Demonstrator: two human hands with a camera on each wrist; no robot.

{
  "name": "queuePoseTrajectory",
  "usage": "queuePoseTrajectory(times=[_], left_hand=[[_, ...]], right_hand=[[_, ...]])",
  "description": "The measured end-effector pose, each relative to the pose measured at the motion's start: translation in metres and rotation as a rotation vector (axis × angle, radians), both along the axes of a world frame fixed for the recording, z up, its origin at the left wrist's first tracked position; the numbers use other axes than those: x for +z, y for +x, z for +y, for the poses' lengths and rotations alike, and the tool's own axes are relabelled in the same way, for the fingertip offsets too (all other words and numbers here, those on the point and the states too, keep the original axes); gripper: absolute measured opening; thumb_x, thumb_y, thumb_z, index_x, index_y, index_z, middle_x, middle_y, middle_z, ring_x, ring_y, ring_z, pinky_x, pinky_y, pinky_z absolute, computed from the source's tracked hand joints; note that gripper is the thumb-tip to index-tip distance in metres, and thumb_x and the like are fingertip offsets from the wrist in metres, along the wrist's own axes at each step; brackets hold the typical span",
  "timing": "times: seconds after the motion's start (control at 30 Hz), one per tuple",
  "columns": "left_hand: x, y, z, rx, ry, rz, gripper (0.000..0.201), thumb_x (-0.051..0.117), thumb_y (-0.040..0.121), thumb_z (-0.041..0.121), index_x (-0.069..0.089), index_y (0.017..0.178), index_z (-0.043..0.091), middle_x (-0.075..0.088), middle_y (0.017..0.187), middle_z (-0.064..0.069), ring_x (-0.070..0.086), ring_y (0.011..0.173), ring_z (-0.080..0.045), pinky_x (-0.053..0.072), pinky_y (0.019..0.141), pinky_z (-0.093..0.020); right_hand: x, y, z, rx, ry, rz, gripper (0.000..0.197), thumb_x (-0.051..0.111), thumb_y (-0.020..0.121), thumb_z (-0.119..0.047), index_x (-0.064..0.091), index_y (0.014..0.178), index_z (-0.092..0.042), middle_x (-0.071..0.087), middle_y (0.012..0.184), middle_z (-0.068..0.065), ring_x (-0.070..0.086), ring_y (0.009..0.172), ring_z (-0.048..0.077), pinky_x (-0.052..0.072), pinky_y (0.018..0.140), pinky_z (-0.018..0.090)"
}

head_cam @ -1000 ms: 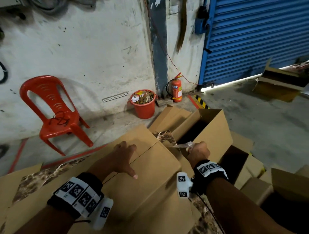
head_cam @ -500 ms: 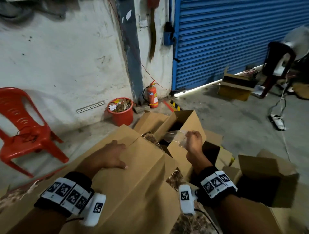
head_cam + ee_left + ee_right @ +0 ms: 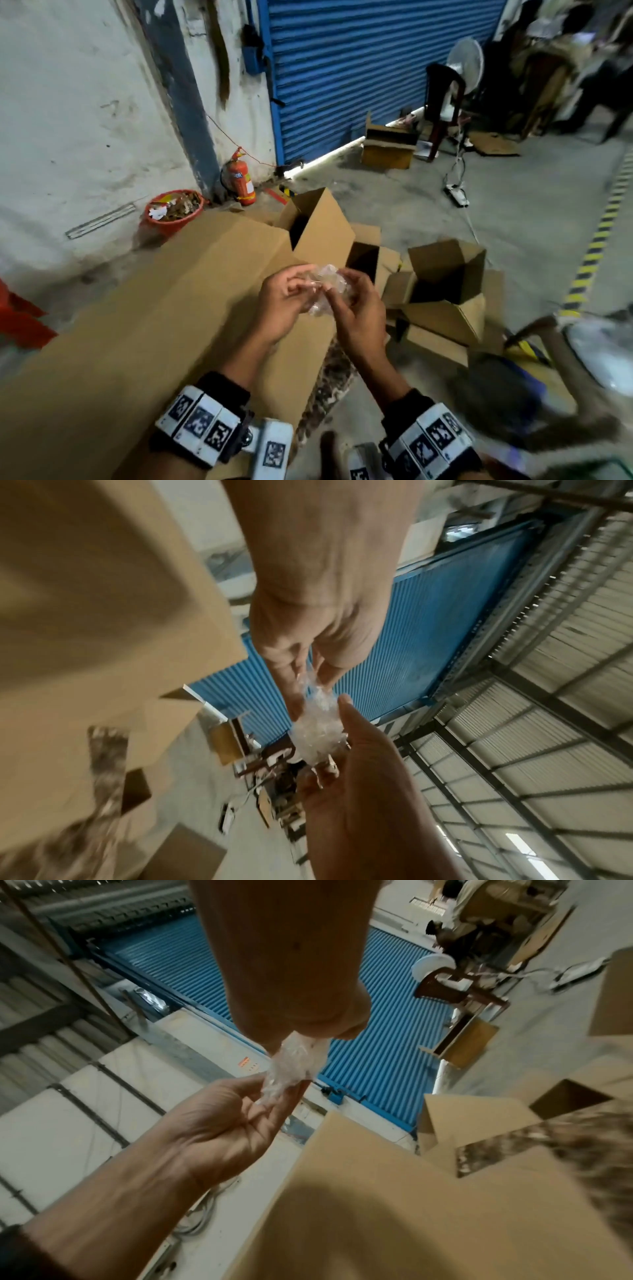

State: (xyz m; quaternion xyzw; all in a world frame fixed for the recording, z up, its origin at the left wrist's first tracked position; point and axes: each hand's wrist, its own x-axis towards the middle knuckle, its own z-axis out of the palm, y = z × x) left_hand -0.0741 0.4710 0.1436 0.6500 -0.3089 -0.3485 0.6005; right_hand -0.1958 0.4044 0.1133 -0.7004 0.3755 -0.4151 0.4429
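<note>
Both grips pinch clear plastic wad (image 3: 330, 286): left hand (image 3: 282, 308), right hand (image 3: 359, 318), above long box (image 3: 154, 325) edge

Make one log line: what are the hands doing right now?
left hand: pinches clear plastic wad | right hand: grips same wad | near: long cardboard box

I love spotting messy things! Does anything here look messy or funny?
Yes. Open cardboard boxes lie tumbled at odd angles on the floor. The red bucket by the wall is heaped with scraps. The clear plastic pinched between the left hand and right hand is all scrunched up.
</note>
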Motion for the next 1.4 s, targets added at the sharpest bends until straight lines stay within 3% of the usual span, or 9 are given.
queuePoseTrajectory(times=[0.13,0.37,0.47,0.63,0.8,0.93,1.03,1.2,1.4], left_hand=[[-0.022,-0.048,0.009,0.035,0.07,-0.053,0.017,0.073,0.083,0.007,0.075,0.09,0.023,0.076,0.087,0.0,0.072,0.085,-0.02,0.056,0.069,-0.028],[-0.051,-0.168,-0.009,-0.245,0.184,-0.025,0.012,0.069,0.087,0.008,0.075,0.096,0.014,0.075,0.086,-0.005,0.071,0.084,-0.024,0.058,0.082,-0.041],[-0.064,-0.229,-0.017,-0.424,0.241,-0.007,0.016,0.062,0.093,0.011,0.073,0.096,0.022,0.075,0.089,0.001,0.071,0.087,-0.017,0.058,0.08,-0.032],[-0.088,-0.366,-0.037,-0.778,0.315,-0.09,0.021,0.066,0.088,0.005,0.073,0.104,0.018,0.072,0.093,0.013,0.067,0.086,0.006,0.053,0.077,-0.012],[-0.125,-0.491,-0.069,-0.792,0.299,-0.198,0.032,0.073,0.083,0.006,0.07,0.113,0.017,0.067,0.093,0.006,0.063,0.063,0.008,0.053,0.062,-0.014],[-0.171,-0.553,-0.104,-0.875,0.259,-0.405,0.025,0.074,0.082,0.006,0.07,0.101,0.021,0.062,0.104,0.002,0.062,0.072,0.009,0.045,0.066,-0.004],[-0.212,-0.578,-0.129,-0.953,0.275,-0.566,0.022,0.072,0.082,0.006,0.068,0.093,0.025,0.06,0.102,0.002,0.061,0.08,-0.002,0.047,0.073,-0.013],[-0.276,-0.596,-0.156,-1.058,0.328,-0.709,0.02,0.072,0.083,0.005,0.071,0.096,0.019,0.059,0.106,-0.002,0.064,0.083,-0.014,0.053,0.083,-0.027],[-0.288,-0.572,-0.155,-1.078,0.323,-0.793,0.019,0.068,0.085,0.01,0.07,0.103,0.015,0.056,0.112,-0.001,0.059,0.101,-0.017,0.05,0.091,-0.03]], right_hand=[[-0.012,-0.068,0.017,-0.012,0.066,0.072,0.042,0.07,0.086,-0.047,0.066,0.123,-0.026,0.056,0.115,-0.006,0.057,0.099,0.0,0.052,0.079,0.016],[-0.052,-0.202,0.047,-0.337,0.103,0.139,0.048,0.082,0.077,-0.031,0.064,0.122,-0.028,0.065,0.113,-0.012,0.06,0.098,0.003,0.053,0.079,0.021],[-0.075,-0.262,0.059,-0.48,0.104,0.294,0.041,0.081,0.079,-0.037,0.069,0.115,-0.024,0.068,0.109,-0.009,0.055,0.102,0.009,0.044,0.083,0.018],[-0.114,-0.398,0.08,-0.752,0.158,0.29,0.029,0.076,0.077,-0.036,0.068,0.102,-0.025,0.063,0.098,-0.01,0.063,0.081,0.014,0.056,0.071,0.04],[-0.141,-0.511,0.087,-1.114,0.136,0.317,0.027,0.078,0.075,-0.017,0.059,0.095,-0.018,0.053,0.098,-0.003,0.056,0.088,0.019,0.052,0.073,0.04],[-0.177,-0.581,0.067,-1.334,0.145,0.355,0.029,0.074,0.076,-0.011,0.06,0.102,-0.014,0.053,0.101,0.0,0.05,0.097,0.019,0.045,0.085,0.032],[-0.23,-0.618,0.036,-1.306,0.321,0.449,0.036,0.063,0.076,-0.01,0.061,0.111,-0.008,0.057,0.108,0.01,0.051,0.104,0.028,0.032,0.096,0.025],[-0.301,-0.656,-0.004,-0.913,0.817,0.502,0.051,0.053,0.086,-0.012,0.051,0.137,-0.009,0.062,0.129,0.018,0.058,0.117,0.037,0.046,0.09,0.035],[-0.291,-0.644,-0.017,-0.851,0.691,0.59,0.05,0.055,0.088,-0.023,0.055,0.138,-0.017,0.07,0.114,0.014,0.063,0.108,0.034,0.047,0.089,0.036]])
